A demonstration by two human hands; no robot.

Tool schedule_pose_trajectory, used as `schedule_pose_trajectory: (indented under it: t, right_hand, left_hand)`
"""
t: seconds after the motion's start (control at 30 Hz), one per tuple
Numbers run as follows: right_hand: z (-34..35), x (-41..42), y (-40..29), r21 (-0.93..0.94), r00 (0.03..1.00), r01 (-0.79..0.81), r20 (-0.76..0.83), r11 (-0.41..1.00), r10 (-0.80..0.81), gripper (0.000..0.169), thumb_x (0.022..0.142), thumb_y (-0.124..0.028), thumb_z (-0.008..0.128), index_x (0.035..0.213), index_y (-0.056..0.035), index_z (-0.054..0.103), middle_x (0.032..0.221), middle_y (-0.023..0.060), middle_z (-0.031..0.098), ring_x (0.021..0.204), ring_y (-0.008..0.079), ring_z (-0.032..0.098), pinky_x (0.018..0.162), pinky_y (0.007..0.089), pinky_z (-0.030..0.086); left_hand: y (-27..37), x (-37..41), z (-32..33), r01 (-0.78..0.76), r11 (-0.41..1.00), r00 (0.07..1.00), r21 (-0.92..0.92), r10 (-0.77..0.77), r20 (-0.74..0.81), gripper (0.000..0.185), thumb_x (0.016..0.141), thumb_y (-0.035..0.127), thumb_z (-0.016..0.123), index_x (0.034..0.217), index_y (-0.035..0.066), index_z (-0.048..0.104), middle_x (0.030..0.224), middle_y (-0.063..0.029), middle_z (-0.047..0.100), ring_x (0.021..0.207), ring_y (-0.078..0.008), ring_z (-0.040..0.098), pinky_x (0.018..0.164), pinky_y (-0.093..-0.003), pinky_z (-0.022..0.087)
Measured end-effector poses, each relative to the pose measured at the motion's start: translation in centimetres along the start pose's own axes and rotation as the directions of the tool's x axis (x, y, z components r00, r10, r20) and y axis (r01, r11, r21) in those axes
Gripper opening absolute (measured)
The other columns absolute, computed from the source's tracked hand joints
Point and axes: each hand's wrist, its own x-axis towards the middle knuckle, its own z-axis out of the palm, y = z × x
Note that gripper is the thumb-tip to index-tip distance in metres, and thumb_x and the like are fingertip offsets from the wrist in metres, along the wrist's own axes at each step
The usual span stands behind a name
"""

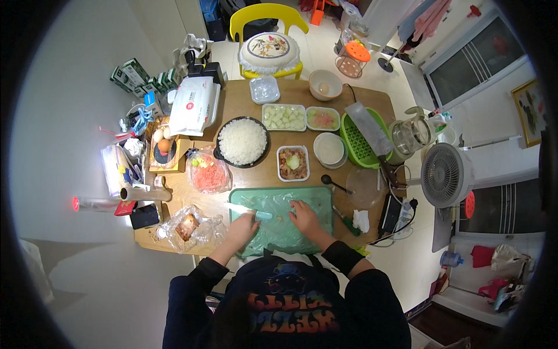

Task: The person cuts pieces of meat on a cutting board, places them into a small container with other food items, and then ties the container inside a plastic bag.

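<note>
A green cutting board (322, 203) lies before me, covered by crumpled clear plastic film (274, 235). At its left side my left hand (242, 229) has its fingertips at the middle of a small knife (264, 215) with a pale blue handle. The blade points left, and whether the fingers grip the knife is unclear. My right hand (306, 221) rests over the film on the right half, fingers apart, holding nothing. Small food scraps (279, 219) lie between the hands. Left of the board, a browned piece of food (187, 227) sits on clear plastic wrap.
Beyond the board stand a black pan of white rice (242, 141), a tub of meat (293, 163) and a bag of pink shreds (209, 174). A cleaver (369, 128) lies across a green basket (354, 138). At right are a green-handled tool (348, 222) and power cords (407, 224).
</note>
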Motion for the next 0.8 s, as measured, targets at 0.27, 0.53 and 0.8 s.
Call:
schedule_pose_trajectory:
  t: [0.27,0.53,0.8]
  right_hand:
    - [-0.9,0.0,1.4,0.420,0.970,-0.235,0.164,0.877,0.182,0.031,0.089,-0.022,0.054,0.114,-0.0041,0.050,0.107,0.0102,0.056,0.088,0.0214,0.060,0.072,0.0316,0.049]
    - [-7.7,4.2,-2.4,0.926,0.995,-0.096,0.084,0.365,0.048,0.036,0.091,-0.012,0.051,0.123,-0.0008,0.040,0.103,0.0096,0.061,0.087,0.0159,0.061,0.070,0.0263,0.049]
    - [-2.7,13.2,7.1,0.772,0.985,-0.027,-0.086,0.635,0.146,0.033,0.088,-0.004,0.052,0.119,0.0023,0.042,0.098,0.0123,0.060,0.080,0.0150,0.061,0.069,0.0258,0.049]
  left_hand:
    - [4.2,0.6,-1.6,0.147,0.895,0.989,-0.422,-0.123,0.084,0.027,0.077,0.013,0.062,0.102,0.004,0.055,0.081,-0.0108,0.060,0.066,-0.0243,0.060,0.059,-0.0340,0.048]
    - [12.9,4.5,-3.8,-0.493,0.856,0.820,0.158,0.518,-0.243,0.026,0.070,0.009,0.068,0.094,0.004,0.058,0.080,-0.0091,0.055,0.074,-0.0255,0.057,0.064,-0.0346,0.047]
    - [11.1,13.1,0.7,-0.136,0.990,0.852,0.048,0.142,-0.504,0.046,0.079,0.014,0.062,0.118,-0.003,0.045,0.107,-0.0186,0.051,0.100,-0.0368,0.050,0.086,-0.0408,0.041]
